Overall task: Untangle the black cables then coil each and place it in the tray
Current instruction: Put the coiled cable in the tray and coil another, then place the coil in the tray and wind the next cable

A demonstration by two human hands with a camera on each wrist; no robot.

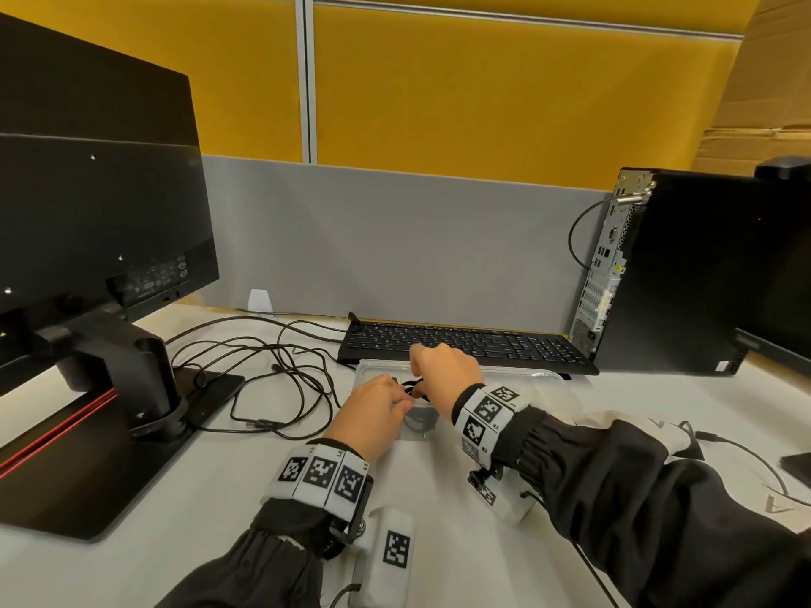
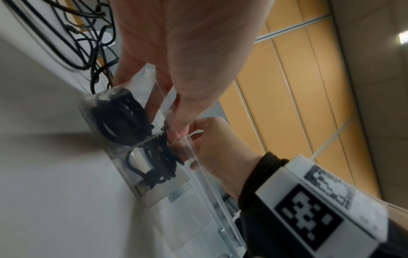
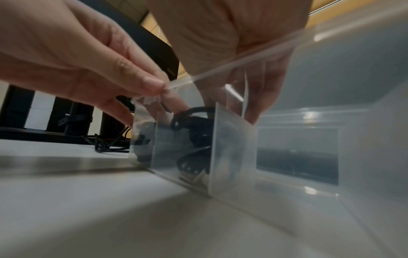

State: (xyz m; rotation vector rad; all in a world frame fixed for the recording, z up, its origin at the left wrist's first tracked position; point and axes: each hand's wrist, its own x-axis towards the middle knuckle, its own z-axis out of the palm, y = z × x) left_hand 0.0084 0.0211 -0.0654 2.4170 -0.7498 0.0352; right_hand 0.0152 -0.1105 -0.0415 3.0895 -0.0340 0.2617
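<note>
Both hands work at the left end of the clear tray point(image 1: 544, 374). The left hand point(image 1: 373, 410) pinches its near rim; the right hand point(image 1: 443, 366) reaches in, fingers curled on a coiled cable point(image 2: 161, 162). Another coil point(image 2: 119, 115) sits in the neighbouring compartment. Best to press the coil flat before letting go. Loose cables point(image 1: 281, 375) lie left of the tray.

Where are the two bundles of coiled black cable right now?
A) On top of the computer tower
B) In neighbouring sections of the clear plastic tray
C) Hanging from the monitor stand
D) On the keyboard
B: the left wrist view shows one coiled cable and a second coiled cable in the clear tray, split by a divider.
</note>
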